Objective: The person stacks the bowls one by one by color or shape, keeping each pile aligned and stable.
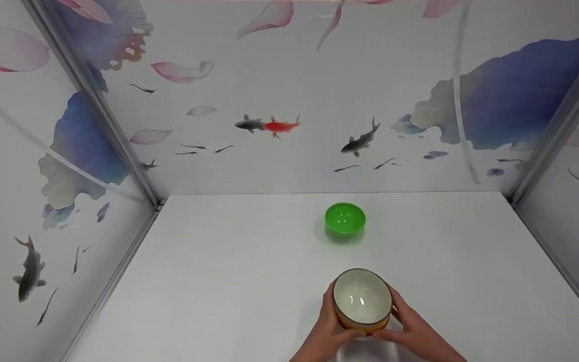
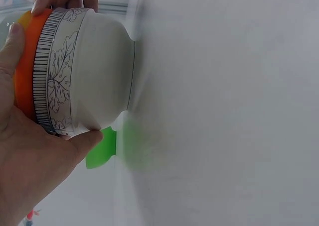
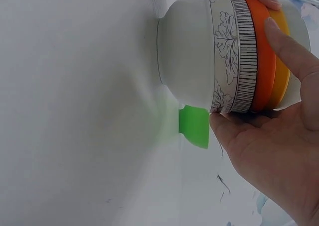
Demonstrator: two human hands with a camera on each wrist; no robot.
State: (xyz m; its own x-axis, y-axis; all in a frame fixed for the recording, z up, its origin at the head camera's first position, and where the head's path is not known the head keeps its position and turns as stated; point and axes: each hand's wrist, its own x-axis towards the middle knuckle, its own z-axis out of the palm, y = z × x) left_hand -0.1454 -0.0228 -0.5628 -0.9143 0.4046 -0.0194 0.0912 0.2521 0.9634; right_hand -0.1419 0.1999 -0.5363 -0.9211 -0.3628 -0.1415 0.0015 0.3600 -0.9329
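Both hands hold a stack of nested bowls near the front of the white table. Lowest is a white bowl with a leaf-pattern band (image 2: pixel 99 66); an orange bowl (image 3: pixel 261 52) and a yellow bowl (image 3: pixel 282 61) show as rims above it. A pale bowl with a dark rim (image 1: pixel 362 296) tops the stack, its inside facing up. My left hand (image 1: pixel 325 324) grips the left side, thumb at the near edge. On the opposite side my right hand (image 1: pixel 414 327) grips it likewise. The stack's foot is right at the table surface in both wrist views.
A green bowl (image 1: pixel 345 219) stands upright farther back on the white table (image 1: pixel 229 261), beyond the stack. White panels with painted fish and petals rise behind the table (image 1: pixel 289 166) and at both sides, joined by metal corner posts.
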